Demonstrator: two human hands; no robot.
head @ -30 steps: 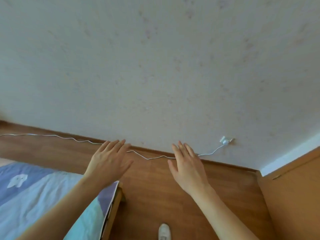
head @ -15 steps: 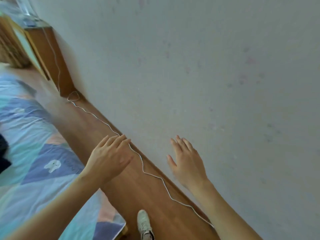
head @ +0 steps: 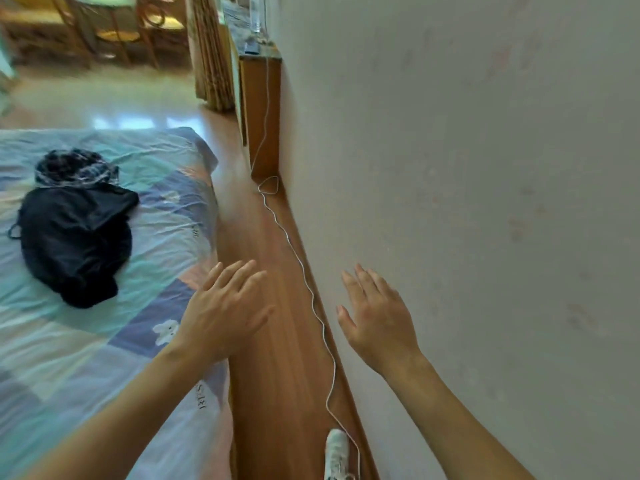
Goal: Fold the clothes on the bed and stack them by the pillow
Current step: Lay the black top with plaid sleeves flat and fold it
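1. Task items: a crumpled black garment [head: 74,242] lies in a heap on the bed [head: 69,358], toward its left part in my view. Just behind it, touching its far edge, sits a bunched dark cloth with a pale speckled pattern [head: 74,169]. Neither is folded.
2. Bed cover is a wrinkled patchwork sheet of teal, pale blue, purple and peach blocks with small white animal prints.
3. Left hand [head: 225,313] hovers above the bed's right edge, back up, fingers straight and spread; grip released, nothing in it. It is well apart from the black garment.
4. Right hand [head: 377,320] is raised near the off-white wall [head: 485,202], fingers straight and together, grip released, nothing in it. I cannot tell whether it touches the wall.
5. Between bed and wall runs a strip of brown wood floor [head: 270,341]. A thin white cable [head: 313,299] trails along it near the skirting up to a brown wooden cabinet [head: 263,112].
6. A white sneaker [head: 337,453] shows at the bottom edge, on the floor beside the cable.
7. Far background: patterned curtain [head: 211,50] and wooden chairs [head: 114,26], blurred.
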